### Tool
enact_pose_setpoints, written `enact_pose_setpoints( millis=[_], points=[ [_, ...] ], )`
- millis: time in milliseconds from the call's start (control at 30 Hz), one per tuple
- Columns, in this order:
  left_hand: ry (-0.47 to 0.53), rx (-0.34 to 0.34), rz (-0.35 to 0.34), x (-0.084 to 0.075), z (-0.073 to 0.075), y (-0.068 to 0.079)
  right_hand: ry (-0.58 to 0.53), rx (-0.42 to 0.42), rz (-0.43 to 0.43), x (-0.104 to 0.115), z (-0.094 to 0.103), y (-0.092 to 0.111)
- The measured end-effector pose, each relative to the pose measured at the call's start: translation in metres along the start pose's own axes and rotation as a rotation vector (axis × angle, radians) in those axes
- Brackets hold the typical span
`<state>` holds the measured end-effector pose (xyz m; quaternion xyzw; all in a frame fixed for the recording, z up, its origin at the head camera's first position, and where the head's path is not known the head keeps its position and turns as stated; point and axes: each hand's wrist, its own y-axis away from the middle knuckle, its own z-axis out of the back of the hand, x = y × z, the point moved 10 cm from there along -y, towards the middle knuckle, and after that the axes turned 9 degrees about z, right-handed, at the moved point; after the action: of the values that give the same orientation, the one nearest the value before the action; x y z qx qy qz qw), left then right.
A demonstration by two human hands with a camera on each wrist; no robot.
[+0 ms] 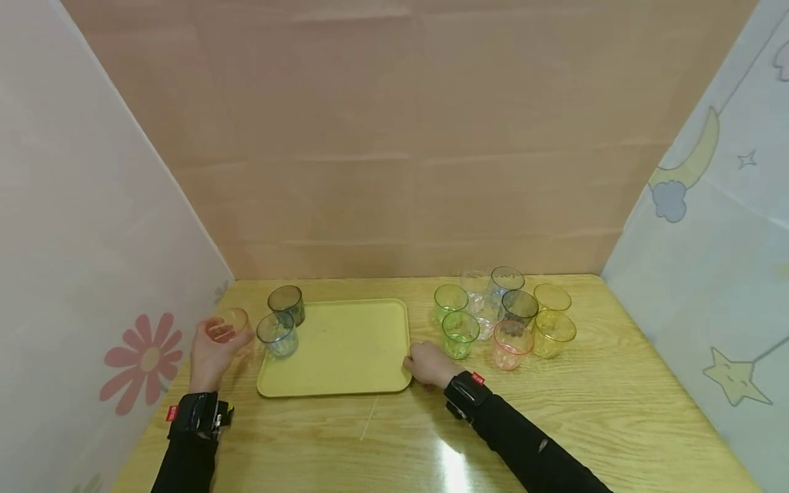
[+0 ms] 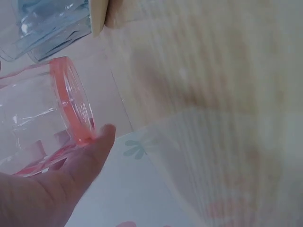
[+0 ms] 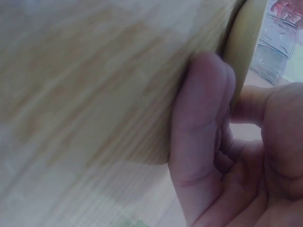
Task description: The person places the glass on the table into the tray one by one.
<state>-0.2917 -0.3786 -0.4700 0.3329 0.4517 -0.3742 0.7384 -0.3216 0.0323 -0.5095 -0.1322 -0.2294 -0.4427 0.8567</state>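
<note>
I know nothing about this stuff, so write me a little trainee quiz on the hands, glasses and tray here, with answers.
1. True or false: the right hand holds a glass.
2. How many glasses stand on the tray?
3. What colour is the rim of the held glass in the left hand: (a) green, (b) yellow or (c) pinkish red?

Key:
1. False; it grips the tray's edge.
2. Two: a grey glass and a blue glass.
3. (c)
</note>
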Motion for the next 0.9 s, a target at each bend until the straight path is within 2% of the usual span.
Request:
enact_pose_setpoints(
  millis=[133, 267, 467, 700, 900],
  points=[
    [0.005, 0.018, 0.008, 0.004, -0.001, 0.008, 0.002, -0.010, 0.009, 0.001, 0.001, 0.000],
    [-0.028, 0.066, -0.005, 0.006, -0.001, 0.013, -0.011, -0.003, 0.006, 0.001, 0.001, 0.001],
    [-0.085, 0.162, -0.104, 0.003, -0.004, 0.021, -0.024, -0.007, 0.007, 0.001, 0.003, 0.002],
    [-0.082, 0.200, -0.228, -0.002, -0.006, 0.030, -0.029, -0.004, 0.010, 0.001, 0.002, 0.002],
    [-0.072, 0.260, -0.312, -0.006, -0.010, 0.036, -0.036, 0.001, -0.003, 0.001, 0.003, 0.001]
  ],
)
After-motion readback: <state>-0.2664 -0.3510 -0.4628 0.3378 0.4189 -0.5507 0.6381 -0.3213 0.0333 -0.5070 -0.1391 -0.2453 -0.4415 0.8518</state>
